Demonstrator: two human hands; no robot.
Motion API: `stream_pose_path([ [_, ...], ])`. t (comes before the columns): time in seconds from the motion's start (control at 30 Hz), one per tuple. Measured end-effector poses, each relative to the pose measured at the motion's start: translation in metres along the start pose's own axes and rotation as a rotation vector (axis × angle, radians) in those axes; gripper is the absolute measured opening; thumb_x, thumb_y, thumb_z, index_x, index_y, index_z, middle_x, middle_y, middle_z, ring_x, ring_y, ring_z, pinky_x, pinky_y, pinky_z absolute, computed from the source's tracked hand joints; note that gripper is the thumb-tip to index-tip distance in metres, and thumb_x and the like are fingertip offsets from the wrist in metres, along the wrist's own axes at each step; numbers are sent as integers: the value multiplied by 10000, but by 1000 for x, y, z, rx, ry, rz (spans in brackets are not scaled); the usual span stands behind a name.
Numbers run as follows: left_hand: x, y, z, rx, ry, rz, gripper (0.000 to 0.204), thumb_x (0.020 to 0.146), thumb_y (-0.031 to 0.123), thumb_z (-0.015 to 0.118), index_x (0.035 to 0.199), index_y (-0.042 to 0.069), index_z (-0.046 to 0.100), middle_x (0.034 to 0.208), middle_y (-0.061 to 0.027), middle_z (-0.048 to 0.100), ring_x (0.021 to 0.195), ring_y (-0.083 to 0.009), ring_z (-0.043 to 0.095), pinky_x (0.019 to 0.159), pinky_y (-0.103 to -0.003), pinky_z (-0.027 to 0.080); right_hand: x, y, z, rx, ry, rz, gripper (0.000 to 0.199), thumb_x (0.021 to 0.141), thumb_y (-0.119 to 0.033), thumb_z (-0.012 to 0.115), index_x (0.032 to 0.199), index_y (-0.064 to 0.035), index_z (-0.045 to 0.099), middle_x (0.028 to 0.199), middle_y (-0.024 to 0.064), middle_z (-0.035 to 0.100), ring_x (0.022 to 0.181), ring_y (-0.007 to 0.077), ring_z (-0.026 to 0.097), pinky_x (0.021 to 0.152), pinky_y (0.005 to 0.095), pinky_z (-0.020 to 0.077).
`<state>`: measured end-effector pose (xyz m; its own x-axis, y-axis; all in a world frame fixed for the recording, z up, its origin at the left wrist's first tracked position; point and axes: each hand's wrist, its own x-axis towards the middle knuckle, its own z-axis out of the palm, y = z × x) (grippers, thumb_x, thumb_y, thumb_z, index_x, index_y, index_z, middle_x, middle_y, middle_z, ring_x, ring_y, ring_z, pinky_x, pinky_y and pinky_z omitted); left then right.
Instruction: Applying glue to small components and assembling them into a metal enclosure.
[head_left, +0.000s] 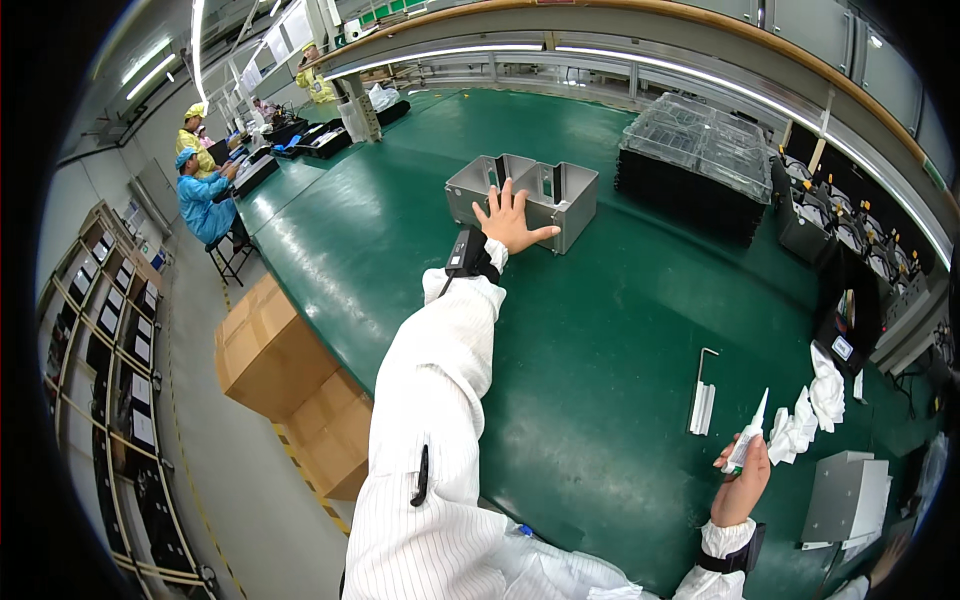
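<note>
My left hand (512, 221) reaches far across the green bench with its fingers spread. It is over the near side of a grey metal box frame (575, 208) with open compartments; whether the palm presses on it I cannot tell. Low on the right, my right hand (742, 478) is closed around a small white tube (745, 446) with a long pointed nozzle, which points up and away. Just left of that hand lie a hex key (706, 362) and a short silver metal piece (704, 410). Crumpled white wipes (793, 432) lie to its right.
Stacked black trays with clear plastic ones (697, 140) on top stand at the far right. A grey metal box (846, 500) is at the near right. Cardboard boxes (270, 345) stand beside the bench's left edge. Co-workers (207, 203) sit at the far left.
</note>
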<state>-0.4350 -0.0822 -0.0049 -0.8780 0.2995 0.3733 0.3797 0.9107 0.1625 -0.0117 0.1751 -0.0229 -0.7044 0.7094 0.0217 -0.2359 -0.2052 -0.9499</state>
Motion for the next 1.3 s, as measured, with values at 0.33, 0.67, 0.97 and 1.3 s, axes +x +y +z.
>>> stream_pose_path([
  [0.33,-55,44,-42,-193,-83,461,885,763,627,562,1357,72,212,1449,-252,80,1323,-497,44,1037,-610,72,6,9,-1,-21,-32,-64,311,947,-313,475,912,-15,561,691,34,558,589,83,524,520,211,434],
  [0.67,-132,123,-174,-341,113,1050,443,734,214,706,1093,51,504,1210,-128,478,1112,-317,425,951,-413,380,5,11,-4,-59,-35,-90,339,947,-329,467,884,-9,556,674,47,575,545,97,529,526,221,431],
  [0.97,-220,194,-301,-550,852,1395,232,683,189,641,831,59,519,734,-35,534,740,-185,537,583,-315,446,-15,-17,21,-21,-44,5,258,955,-201,439,840,4,545,703,73,580,553,126,533,589,250,480],
  [1.3,-234,220,-308,-620,955,1316,224,684,195,635,819,62,516,705,-28,522,715,-179,530,563,-309,432,17,23,-24,-94,-115,-81,307,963,-288,444,942,-3,557,733,70,605,601,129,567,586,250,462],
])
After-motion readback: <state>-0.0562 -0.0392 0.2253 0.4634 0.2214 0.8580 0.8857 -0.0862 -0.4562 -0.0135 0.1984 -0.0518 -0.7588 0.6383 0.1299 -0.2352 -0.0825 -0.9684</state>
